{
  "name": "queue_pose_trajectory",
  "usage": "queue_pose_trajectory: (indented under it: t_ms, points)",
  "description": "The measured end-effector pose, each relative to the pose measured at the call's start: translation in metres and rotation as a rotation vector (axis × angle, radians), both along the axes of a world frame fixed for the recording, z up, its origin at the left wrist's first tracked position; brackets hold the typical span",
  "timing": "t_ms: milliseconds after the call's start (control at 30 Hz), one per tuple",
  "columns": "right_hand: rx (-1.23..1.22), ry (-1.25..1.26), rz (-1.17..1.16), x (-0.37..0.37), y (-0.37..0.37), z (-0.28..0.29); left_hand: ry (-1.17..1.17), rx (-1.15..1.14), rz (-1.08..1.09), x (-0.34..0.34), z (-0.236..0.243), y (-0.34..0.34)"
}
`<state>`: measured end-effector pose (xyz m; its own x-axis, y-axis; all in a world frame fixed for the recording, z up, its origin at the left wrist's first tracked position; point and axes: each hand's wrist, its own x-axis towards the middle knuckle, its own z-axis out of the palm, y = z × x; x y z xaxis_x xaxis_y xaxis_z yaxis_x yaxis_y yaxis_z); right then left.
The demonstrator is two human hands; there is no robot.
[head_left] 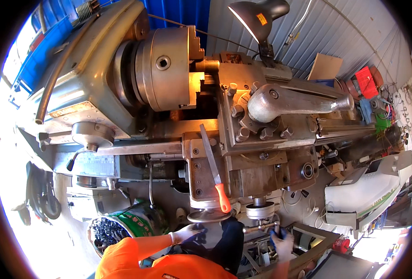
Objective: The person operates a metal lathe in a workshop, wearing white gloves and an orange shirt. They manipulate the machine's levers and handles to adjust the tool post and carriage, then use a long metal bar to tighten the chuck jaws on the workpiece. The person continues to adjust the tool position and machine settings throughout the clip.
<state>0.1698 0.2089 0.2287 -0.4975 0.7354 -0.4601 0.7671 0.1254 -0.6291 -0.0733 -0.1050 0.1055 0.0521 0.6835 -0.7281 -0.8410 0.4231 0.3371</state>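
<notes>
In front of me stands a metal lathe, its big jaw chuck gripping a short round workpiece. A file with an orange handle lies across the carriage. My right hand, in a white glove with dark fingers, is closed round the end of the crank handle below the cross-slide dial. My left hand, gloved alike, is low beside the carriage handwheel, apart from its rim; its dark fingertips blend into the dark clothing, so their pose is unclear. A heavy clamping lever tops the tool post.
A black work lamp leans over the carriage. Below the headstock, a green-and-white sack stands by a bin of dark metal chips. A white panel lies at the right, and a metal frame stands near my right arm.
</notes>
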Motion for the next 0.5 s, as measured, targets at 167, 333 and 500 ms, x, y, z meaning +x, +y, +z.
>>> queue_pose_trajectory:
  t_ms: [167,333,500]
  points:
    - [0.261,-0.022,0.213,-0.032,-0.099,-0.061,0.644,-0.166,-0.010,0.004,-0.036,-0.013]
    - [-0.116,0.275,-0.248,-0.020,-0.017,0.036,0.874,-0.140,-0.145,0.004,-0.066,-0.002]
    - [0.412,0.077,0.112,-0.063,-0.100,-0.031,1.018,-0.167,-0.217,-0.007,-0.072,0.002]
